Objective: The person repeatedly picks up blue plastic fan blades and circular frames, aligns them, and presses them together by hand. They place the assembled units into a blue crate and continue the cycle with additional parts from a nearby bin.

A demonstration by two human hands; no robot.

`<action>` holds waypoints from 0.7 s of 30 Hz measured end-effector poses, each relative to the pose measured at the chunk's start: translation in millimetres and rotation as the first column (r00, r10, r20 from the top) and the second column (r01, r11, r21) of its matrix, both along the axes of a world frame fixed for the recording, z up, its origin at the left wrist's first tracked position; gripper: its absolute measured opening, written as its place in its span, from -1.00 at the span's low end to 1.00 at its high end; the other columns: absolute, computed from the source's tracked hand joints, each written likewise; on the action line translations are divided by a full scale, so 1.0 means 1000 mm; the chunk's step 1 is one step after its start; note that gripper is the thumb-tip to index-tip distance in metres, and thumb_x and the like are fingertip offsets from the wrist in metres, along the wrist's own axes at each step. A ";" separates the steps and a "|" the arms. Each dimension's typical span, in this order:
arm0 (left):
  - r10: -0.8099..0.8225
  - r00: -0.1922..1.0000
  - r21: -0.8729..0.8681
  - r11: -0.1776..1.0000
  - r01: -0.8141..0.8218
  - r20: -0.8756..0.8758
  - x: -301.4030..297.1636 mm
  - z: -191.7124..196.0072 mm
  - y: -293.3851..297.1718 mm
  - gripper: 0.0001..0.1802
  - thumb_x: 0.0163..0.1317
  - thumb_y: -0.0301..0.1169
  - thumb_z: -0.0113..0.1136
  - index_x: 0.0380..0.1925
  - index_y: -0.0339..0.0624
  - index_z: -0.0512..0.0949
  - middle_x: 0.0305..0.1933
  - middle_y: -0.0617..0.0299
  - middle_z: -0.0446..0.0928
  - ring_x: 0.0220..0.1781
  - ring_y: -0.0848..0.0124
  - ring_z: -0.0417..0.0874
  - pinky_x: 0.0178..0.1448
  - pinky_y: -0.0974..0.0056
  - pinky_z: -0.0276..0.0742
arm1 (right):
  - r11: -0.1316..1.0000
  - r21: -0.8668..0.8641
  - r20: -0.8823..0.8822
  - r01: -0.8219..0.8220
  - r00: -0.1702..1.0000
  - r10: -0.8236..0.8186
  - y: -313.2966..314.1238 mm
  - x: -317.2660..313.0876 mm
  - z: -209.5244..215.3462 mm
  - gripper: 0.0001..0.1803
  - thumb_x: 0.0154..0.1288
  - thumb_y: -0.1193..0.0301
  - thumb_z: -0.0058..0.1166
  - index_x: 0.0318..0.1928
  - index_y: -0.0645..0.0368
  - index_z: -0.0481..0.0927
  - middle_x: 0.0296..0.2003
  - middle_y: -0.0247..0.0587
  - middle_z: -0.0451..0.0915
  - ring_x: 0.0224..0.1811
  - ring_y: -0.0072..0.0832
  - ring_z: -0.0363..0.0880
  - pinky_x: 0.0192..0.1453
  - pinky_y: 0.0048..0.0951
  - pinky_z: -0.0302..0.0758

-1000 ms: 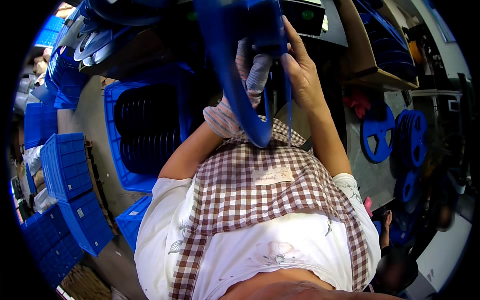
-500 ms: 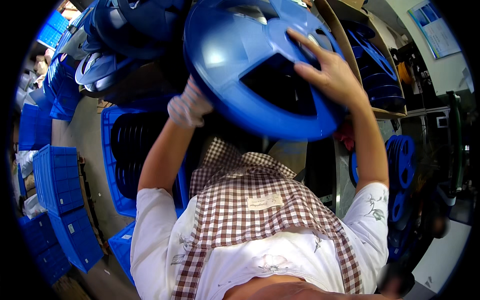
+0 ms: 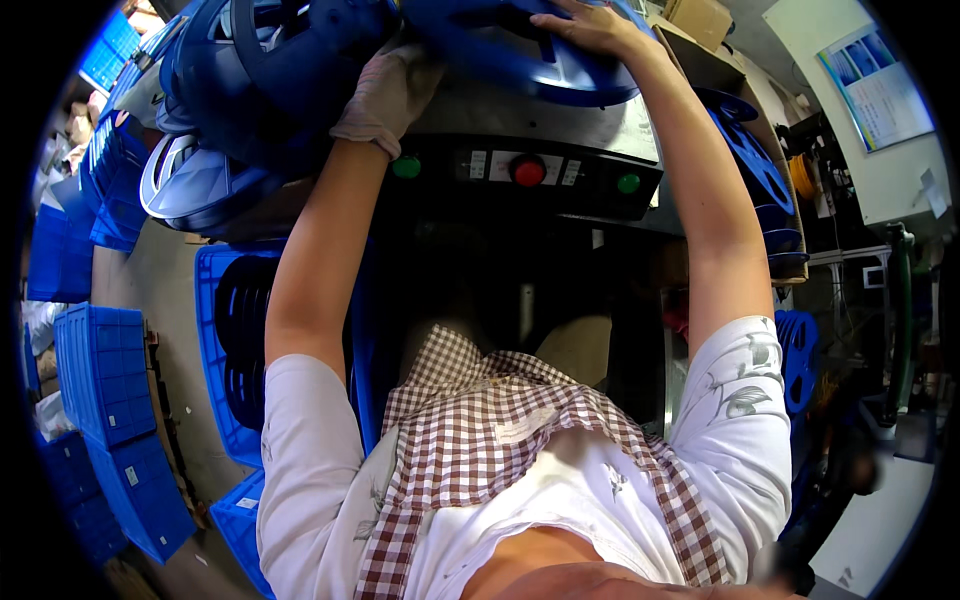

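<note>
Stacked blue bins (image 3: 105, 370) line the left of the frame, their contents hidden from view. Nearer the middle left, a blue crate (image 3: 208, 340) holds rows of dark discs (image 3: 245, 345), and at upper right a cardboard box (image 3: 768, 118) contains blue reels (image 3: 755, 165). Across the upper middle runs a machine (image 3: 590, 200) with a metal top and black front panel; a poster (image 3: 880, 85) hangs on the pale wall at upper right. Over that top, a slightly blurred blue reel (image 3: 492, 52) is cut off by the upper edge. Both arms stretch up toward it: the bare right hand (image 3: 595, 25) lies across the reel's face, fingers pointing left; the gloved left hand (image 3: 388, 95) is at its lower-left rim. I cannot tell how firmly either grips.
</note>
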State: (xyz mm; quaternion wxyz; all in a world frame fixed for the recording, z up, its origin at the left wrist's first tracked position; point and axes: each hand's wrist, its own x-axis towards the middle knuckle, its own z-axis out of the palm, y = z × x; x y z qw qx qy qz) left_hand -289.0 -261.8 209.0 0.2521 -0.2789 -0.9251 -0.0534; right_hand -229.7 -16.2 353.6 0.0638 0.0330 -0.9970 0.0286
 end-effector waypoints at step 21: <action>-0.104 0.925 0.771 0.591 -0.238 0.365 0.105 -0.069 -0.016 -0.27 0.08 -0.53 0.31 0.25 -0.29 0.22 0.16 -0.05 0.39 0.15 0.15 0.49 0.21 0.23 0.48 | 0.677 -0.735 -0.290 0.031 0.888 -0.356 0.115 0.157 -0.194 -0.10 0.01 0.24 0.43 0.34 0.13 0.26 0.06 0.00 0.48 0.14 -0.27 0.49 0.20 -0.34 0.42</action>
